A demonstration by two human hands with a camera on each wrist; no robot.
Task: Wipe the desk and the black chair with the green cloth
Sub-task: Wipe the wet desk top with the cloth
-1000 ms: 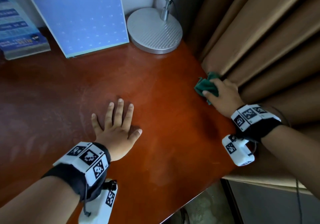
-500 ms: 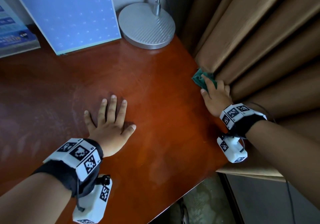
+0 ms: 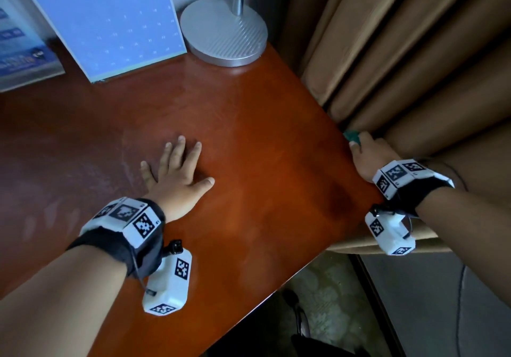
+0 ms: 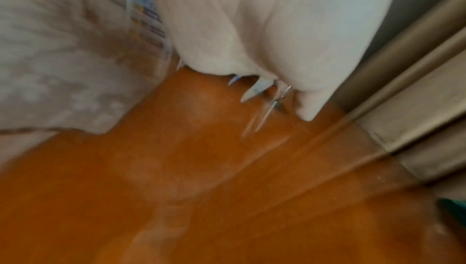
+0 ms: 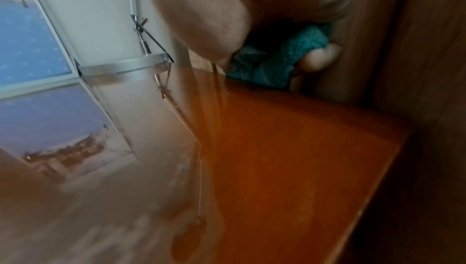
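Right wrist view shows the fingers point(image 5: 320, 59) of the right hand point(image 3: 370, 157) curled round the green cloth point(image 5: 274, 63) and pinching it into a wad against the thumb, which presses it down on the table point(image 3: 276, 149). The cloth looks teal-green and nubbly, crumpled instead of spread flat, and most of it is hidden under the hand. From the head camera only a small corner of it peeps out at 3 o'clock, right at the table's far right edge and touching the folds of the tan curtain point(image 3: 401, 66). The left hand point(image 3: 177, 179) lies flat near the middle of the glossy red-brown top with its fingers straight and spread, holding nothing, seemingly as a brace. The step in hand seems to be wiping the table's right margin. The next stroke probably calls for drawing the wad back from the curtain and across the unwiped middle, skirting the round silver lamp base point(image 3: 224, 31) at 12 o'clock and the blue calendar point(image 3: 110, 22) at 11 o'clock. The black chair is not plainly in view, so that part looks not yet done.
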